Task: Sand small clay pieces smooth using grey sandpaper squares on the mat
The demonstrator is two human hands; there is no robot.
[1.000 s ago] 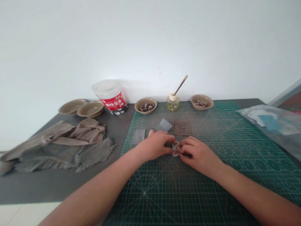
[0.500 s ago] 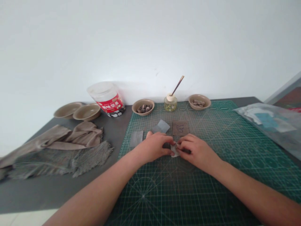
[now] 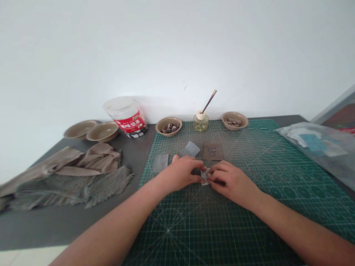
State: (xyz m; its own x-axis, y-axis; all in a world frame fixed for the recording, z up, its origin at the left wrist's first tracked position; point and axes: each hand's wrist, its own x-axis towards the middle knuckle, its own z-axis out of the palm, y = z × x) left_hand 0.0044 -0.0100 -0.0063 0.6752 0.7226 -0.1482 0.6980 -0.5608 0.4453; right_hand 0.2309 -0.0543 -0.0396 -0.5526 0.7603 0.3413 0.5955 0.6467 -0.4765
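My left hand (image 3: 183, 172) and my right hand (image 3: 231, 181) meet fingertip to fingertip over the green cutting mat (image 3: 249, 207). Between them they pinch a small pale piece (image 3: 205, 176), mostly hidden by the fingers; a dark bit shows beside it. Just beyond the hands lie a brown square with dark marks (image 3: 212, 151), a grey-blue square (image 3: 189, 149) and a grey square (image 3: 160, 163).
Along the wall stand two empty bowls (image 3: 91, 130), a red-labelled tub (image 3: 126, 116), a bowl of dark pieces (image 3: 168, 126), a small jar with a stick (image 3: 201, 122) and another bowl (image 3: 234, 120). Folded grey-brown cloth (image 3: 69, 177) lies left; a plastic bag (image 3: 321, 146) right.
Both hands stay together on the small piece with only slight finger shifts. The view has dipped and shifted a little.
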